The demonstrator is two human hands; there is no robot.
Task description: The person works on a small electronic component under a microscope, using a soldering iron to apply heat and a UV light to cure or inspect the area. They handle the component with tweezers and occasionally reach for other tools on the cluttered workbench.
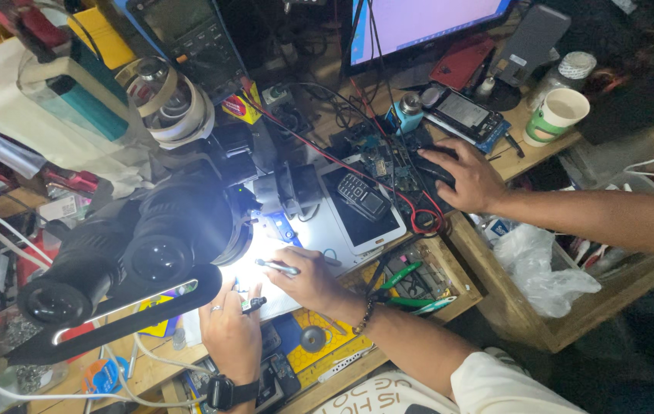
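Observation:
My left hand, with a black wristwatch and a ring, rests at the near edge of a brightly lit white work pad and grips a small black tool. My right hand, with a beaded bracelet, lies on the pad just right of it and pinches a slim silver tool pointing left under the light. A black stereo microscope hangs over the pad and hides what lies beneath its lens.
A co-worker's hand reaches in from the right onto dark circuit boards. A white tablet carries a small keypad phone. Around are green-handled pliers, a paper cup, a monitor, a multimeter, red wires and a plastic bag.

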